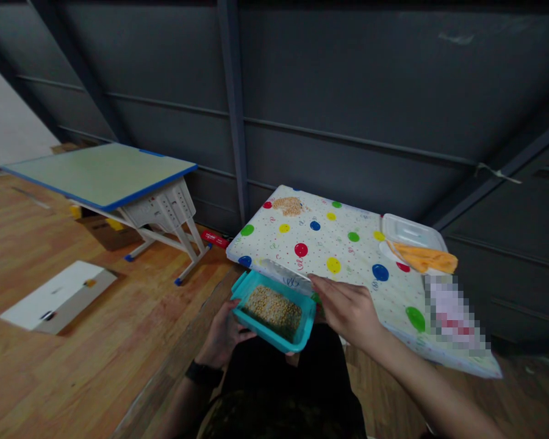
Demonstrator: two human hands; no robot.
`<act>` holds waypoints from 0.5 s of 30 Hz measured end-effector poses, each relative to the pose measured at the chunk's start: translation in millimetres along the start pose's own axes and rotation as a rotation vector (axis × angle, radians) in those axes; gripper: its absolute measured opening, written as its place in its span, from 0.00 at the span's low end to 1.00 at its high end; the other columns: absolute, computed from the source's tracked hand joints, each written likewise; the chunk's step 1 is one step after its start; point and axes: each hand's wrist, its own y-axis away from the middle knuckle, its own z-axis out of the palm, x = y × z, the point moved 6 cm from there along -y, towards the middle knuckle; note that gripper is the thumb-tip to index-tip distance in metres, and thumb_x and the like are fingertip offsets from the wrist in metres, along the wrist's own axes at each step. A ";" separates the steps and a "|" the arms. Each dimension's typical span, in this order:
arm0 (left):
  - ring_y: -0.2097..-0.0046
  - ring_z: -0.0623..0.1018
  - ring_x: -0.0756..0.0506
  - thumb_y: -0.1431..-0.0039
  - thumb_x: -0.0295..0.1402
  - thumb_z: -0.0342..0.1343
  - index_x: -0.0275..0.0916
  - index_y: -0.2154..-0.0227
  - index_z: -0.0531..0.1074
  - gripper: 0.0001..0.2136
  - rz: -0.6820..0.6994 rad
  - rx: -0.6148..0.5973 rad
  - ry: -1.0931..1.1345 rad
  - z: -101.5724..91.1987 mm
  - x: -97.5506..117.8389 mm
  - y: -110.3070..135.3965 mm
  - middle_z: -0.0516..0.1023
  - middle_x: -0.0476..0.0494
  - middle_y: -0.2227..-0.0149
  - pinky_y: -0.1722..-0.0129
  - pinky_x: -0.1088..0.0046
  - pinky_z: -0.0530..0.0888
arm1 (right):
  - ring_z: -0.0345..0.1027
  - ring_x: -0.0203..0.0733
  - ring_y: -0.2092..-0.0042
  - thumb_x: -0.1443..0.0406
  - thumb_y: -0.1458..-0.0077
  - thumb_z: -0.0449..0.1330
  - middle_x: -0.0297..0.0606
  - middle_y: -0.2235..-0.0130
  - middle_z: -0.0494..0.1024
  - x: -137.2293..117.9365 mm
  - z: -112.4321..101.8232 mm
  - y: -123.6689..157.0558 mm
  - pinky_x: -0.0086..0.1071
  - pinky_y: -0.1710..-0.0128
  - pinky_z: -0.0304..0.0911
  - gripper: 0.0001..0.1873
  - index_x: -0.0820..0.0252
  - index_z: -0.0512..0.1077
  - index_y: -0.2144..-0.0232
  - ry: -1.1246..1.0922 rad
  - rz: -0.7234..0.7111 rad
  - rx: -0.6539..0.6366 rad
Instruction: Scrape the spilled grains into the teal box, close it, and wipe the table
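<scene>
My left hand (223, 336) grips the near left side of a teal plastic box (274, 311) filled with small yellowish grains, held just below the front edge of the table. My right hand (348, 308) is at the table's front edge, fingers closed on a thin clear strip or lid (284, 269) that lies along the edge above the box. A small heap of the same grains (289, 205) sits at the far left corner of the table (348, 244), which wears a white cloth with coloured balloons.
A white lidded tray (409, 231) with an orange cloth (425, 258) stands at the table's right back. A blue-edged desk (100, 174) stands to the left on the wooden floor, with a white board (57, 296) lying flat. A dark wall runs behind.
</scene>
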 end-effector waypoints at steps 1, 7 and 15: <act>0.69 0.82 0.42 0.42 0.39 0.57 0.43 0.57 0.69 0.11 0.000 -0.002 0.004 -0.3 -0.1 -0.6 0.80 0.48 0.65 0.65 0.59 0.80 | 0.81 0.41 0.60 0.74 0.38 0.54 0.41 0.55 0.84 4.9 1.4 -1.1 0.34 0.61 0.78 0.26 0.59 0.71 0.39 -0.013 0.027 0.003; 0.68 0.83 0.40 0.43 0.39 0.58 0.44 0.56 0.67 0.13 0.004 -0.025 0.006 -8.8 -3.8 -11.2 0.81 0.46 0.64 0.64 0.56 0.81 | 0.82 0.47 0.60 0.62 0.35 0.56 0.40 0.58 0.85 85.6 -0.1 -27.2 0.37 0.60 0.77 0.15 0.55 0.82 0.53 -0.010 0.415 0.092; 0.70 0.83 0.41 0.46 0.37 0.62 0.43 0.57 0.69 0.14 -0.063 -0.017 0.055 -18.0 -5.4 -25.7 0.82 0.47 0.66 0.68 0.60 0.81 | 0.78 0.53 0.51 0.61 0.35 0.53 0.47 0.50 0.82 254.8 32.1 -99.0 0.39 0.51 0.69 0.22 0.60 0.78 0.45 0.286 0.766 0.057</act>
